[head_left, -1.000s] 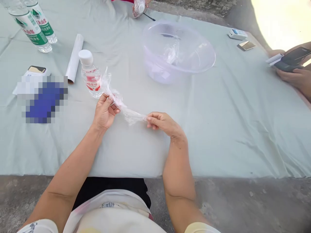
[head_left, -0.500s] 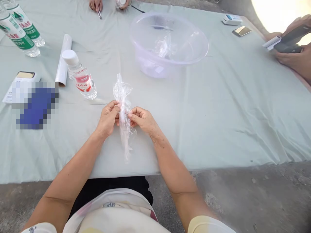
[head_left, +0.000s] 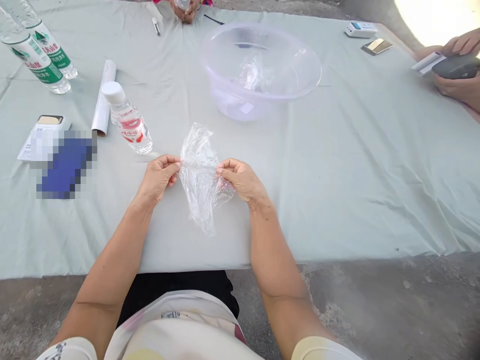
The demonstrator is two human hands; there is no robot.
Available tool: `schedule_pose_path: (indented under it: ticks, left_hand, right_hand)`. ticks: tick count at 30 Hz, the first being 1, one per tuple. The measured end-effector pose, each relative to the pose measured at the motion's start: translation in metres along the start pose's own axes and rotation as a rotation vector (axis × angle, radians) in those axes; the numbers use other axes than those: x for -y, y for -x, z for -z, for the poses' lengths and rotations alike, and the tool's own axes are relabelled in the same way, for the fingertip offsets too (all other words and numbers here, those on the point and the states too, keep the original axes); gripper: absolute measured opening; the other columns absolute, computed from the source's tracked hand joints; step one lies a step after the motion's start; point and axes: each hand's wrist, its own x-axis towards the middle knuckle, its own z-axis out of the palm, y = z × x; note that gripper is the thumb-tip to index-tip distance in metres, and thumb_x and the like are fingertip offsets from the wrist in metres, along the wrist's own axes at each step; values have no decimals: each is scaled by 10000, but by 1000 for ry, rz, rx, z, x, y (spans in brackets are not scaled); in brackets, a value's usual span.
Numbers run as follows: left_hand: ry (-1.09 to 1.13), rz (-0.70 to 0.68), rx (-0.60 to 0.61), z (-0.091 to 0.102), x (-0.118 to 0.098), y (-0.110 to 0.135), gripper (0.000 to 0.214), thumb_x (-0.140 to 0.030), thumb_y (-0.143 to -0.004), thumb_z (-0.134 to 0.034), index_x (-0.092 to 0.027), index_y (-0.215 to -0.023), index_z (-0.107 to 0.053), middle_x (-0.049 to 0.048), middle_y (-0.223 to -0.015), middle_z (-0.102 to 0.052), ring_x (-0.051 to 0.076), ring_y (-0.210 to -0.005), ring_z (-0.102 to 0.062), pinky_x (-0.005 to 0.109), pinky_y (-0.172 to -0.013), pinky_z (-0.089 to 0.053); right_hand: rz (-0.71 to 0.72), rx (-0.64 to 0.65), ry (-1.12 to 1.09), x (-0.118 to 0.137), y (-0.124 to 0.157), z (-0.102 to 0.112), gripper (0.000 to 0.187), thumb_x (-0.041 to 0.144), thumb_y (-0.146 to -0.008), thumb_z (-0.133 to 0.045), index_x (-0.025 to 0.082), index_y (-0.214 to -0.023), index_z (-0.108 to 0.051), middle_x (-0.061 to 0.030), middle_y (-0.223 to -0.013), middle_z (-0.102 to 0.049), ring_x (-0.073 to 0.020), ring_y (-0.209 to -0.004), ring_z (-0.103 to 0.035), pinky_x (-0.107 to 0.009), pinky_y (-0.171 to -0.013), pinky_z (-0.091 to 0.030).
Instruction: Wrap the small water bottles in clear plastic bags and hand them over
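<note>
A crumpled sheet of clear plastic wrap [head_left: 200, 185] is stretched between my two hands, above the near part of the covered table. My left hand [head_left: 159, 177] pinches its left side between thumb and fingers. On the opposite side, my right hand [head_left: 240, 180] pinches it the same way. The lower part of the wrap hangs towards me in loose folds. Just beyond my left hand stands a small water bottle [head_left: 131, 127] with a white cap and a red-and-white label. Behind that bottle lies a white roll of wrap [head_left: 104, 100] on a cardboard core.
A translucent purple basin [head_left: 232, 100] holds more crumpled clear plastic. Two green-labelled bottles [head_left: 47, 70] stand far left, with a white device [head_left: 41, 135] and a pixelated blue item [head_left: 67, 167] nearer. Other people's hands [head_left: 185, 10] show at the far edge and on the right.
My hands have moved apart, spreading the bunched plastic wrap wider. At the far edge, a person's hand has let go of a small pen-like item, which now lies on the cloth.
</note>
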Motion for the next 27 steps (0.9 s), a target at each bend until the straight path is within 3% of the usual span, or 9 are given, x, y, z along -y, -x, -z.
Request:
schedule_pose_path:
  ticks: [5,10,14,15,17,21,23,27]
  left_hand:
    - [-85,-182,-319,10,2,-8,111,-207,-725,-630,-198,-834,-616,-32,-710,-565,78,-534,-504,202,-470,-386]
    - [-195,-225,-322,3,4,-1,289,-317,-812,-636,-224,-1077,-567,32,-953,-606,144,-783,-623,246,-605,-499]
    - [-479,-566,-474,-17,-4,20,324,-352,-821,-687,-237,-1083,-535,78,-1145,-592,182,-948,-583,309,-778,-500]
    - [-546,-641,-461,-22,-6,24,270,-354,-835,-680,-236,-1034,-541,69,-1095,-605,181,-922,-574,314,-787,-488]
    - [-658,-655,-310,-31,-10,30,210,-399,-862,-664,-229,-910,-550,43,-946,-619,178,-835,-565,317,-766,-466]
    - [-738,-405,58,-40,-6,25,269,-480,-832,-695,-227,-845,-602,42,-965,-673,210,-918,-607,311,-765,-448]
    - [-653,-341,104,-38,-1,20,249,-466,-830,-693,-233,-890,-630,37,-1028,-695,216,-992,-620,310,-803,-455]
    - [-406,-274,48,-27,4,14,165,-363,-836,-648,-209,-784,-623,33,-1015,-721,180,-922,-643,296,-816,-471]
  right_hand:
    - [-43,-30,-31,3,0,9,148,272,-773,-736,184,-797,-620,7,-764,-648,-82,-589,-590,-235,-582,-528]
    - [-78,-51,-18,5,1,7,108,236,-818,-698,190,-817,-600,-1,-763,-654,-89,-594,-607,-237,-588,-535]
    - [-33,5,-10,5,2,2,124,271,-804,-709,192,-806,-613,-10,-818,-666,-91,-667,-602,-219,-613,-515]
    - [-11,25,-28,5,2,1,135,280,-794,-717,192,-798,-615,-10,-837,-664,-89,-690,-595,-214,-625,-512]
    - [30,80,-91,5,3,-2,161,301,-774,-737,193,-786,-617,-4,-861,-648,-93,-749,-590,-213,-670,-516]
    - [41,208,-219,4,6,-6,208,333,-755,-762,198,-784,-607,-6,-900,-649,-125,-882,-621,-248,-738,-537]
    - [34,233,-256,3,5,-7,222,336,-757,-764,194,-792,-597,-24,-949,-676,-135,-888,-644,-265,-729,-547]
    - [-6,146,-287,1,1,-5,232,298,-741,-769,190,-790,-570,-28,-915,-692,-106,-721,-643,-260,-654,-550]
